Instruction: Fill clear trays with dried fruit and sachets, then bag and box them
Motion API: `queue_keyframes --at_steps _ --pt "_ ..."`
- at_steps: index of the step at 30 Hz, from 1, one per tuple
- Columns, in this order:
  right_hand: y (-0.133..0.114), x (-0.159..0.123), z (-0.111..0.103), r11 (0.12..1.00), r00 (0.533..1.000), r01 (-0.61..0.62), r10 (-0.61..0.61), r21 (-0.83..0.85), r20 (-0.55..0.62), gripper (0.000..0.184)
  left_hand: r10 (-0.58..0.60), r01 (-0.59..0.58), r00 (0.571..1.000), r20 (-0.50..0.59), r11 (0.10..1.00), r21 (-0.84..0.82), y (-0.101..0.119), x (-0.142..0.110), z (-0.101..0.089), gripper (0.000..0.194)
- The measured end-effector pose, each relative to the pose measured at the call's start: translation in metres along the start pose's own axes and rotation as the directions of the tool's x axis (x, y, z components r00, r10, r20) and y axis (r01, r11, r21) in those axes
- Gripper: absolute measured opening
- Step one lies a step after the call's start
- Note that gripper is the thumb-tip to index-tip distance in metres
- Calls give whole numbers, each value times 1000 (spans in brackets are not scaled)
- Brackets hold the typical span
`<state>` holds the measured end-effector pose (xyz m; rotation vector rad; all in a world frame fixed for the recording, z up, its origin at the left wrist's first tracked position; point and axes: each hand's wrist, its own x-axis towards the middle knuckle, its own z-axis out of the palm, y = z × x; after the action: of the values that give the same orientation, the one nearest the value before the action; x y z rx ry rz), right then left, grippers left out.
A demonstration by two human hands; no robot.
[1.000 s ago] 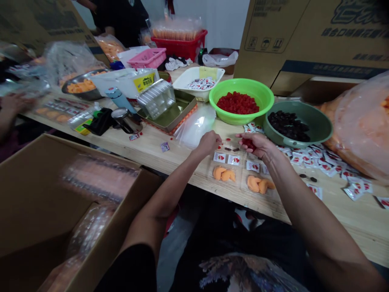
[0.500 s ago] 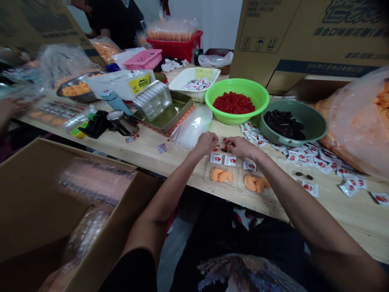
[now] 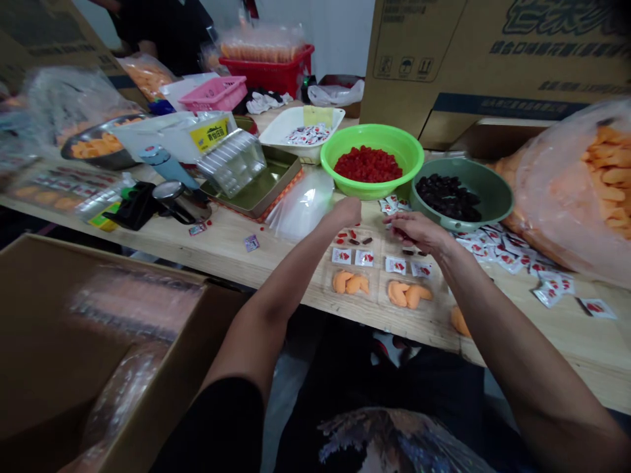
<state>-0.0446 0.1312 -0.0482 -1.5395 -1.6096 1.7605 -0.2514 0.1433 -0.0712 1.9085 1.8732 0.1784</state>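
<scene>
left hand (image 3: pixel 346 213) loosely curled, right hand (image 3: pixel 414 233) in a narrow pinch, contents hidden; just below both, four red-printed sachets (image 3: pixel 341 256) and two piles of orange dried fruit (image 3: pixel 350 283); red bits (image 3: pixel 352 234) right under the pinch

A person in a black short-sleeved top, the left sleeve (image 3: pixel 211 430) ending at the upper arm. Dark cloth (image 3: pixel 394 374) covers the body below, and a large print (image 3: pixel 394 443) spreads across its front in feathery, wave-like shapes of white, steel blue and rust. The print runs out of view at the bottom edge. The left arm (image 3: pixel 276 309) and right arm (image 3: pixel 507 328) are lean and bare, as are the left hand (image 3: pixel 345 213) and right hand (image 3: pixel 414 233).
</scene>
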Motion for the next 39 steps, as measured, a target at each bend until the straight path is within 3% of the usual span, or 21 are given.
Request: queue_keyframes --at_steps 2,4,8,11,15,18,23,26,28,30,32,34,36,39 --pt "3 -1 -2 994 998 53 -51 -92 24 19 26 -26 1000 15 1000 11 -2 -3 0 15" --pt "5 -1 1 938 989 143 -144 -316 18 21 52 -53 998 28 998 16 -5 -7 0 15" --pt "3 -2 15 601 929 307 -358 -738 95 29 78 -78 997 -23 997 8 -12 -17 1 30" --pt "1 -4 24 417 895 358 -408 -836 179 36 194 -193 977 -87 981 15 -19 -30 -3 37" --pt "6 0 25 370 907 348 -365 -861 210 39 391 -389 921 -4 917 92 -26 -48 -5 33" --pt "10 6 25 376 920 333 -329 -865 212 37 417 -419 908 48 894 159 -26 -54 3 26" --pt "9 7 24 463 920 361 -319 -810 227 32 334 -330 942 4 927 177 -20 -56 12 22" --pt "6 3 17 681 943 297 -321 -670 91 25 284 -278 958 -39 953 121 -16 -59 8 24" --pt "4 -2 8 882 973 203 -231 -425 -13 22 257 -253 963 -84 966 58 -12 -61 5 28" --pt "2 -9 -3 990 995 95 -97 -107 -14 22 242 -247 964 -113 968 -34 -6 -61 5 30" --pt "0 -17 -16 992 999 -4 -3 129 52 23 222 -239 967 -126 961 -140 1 -60 8 30" --pt "1 -25 -29 966 994 -55 29 251 108 29 205 -228 970 -127 953 -201 8 -57 15 28" --pt "4 -32 -39 955 993 -59 26 291 117 30 220 -239 968 -118 953 -185 13 -54 23 20" --pt "14 -36 -46 975 999 -28 18 222 46 21 275 -285 955 -108 954 -90 14 -49 34 16"
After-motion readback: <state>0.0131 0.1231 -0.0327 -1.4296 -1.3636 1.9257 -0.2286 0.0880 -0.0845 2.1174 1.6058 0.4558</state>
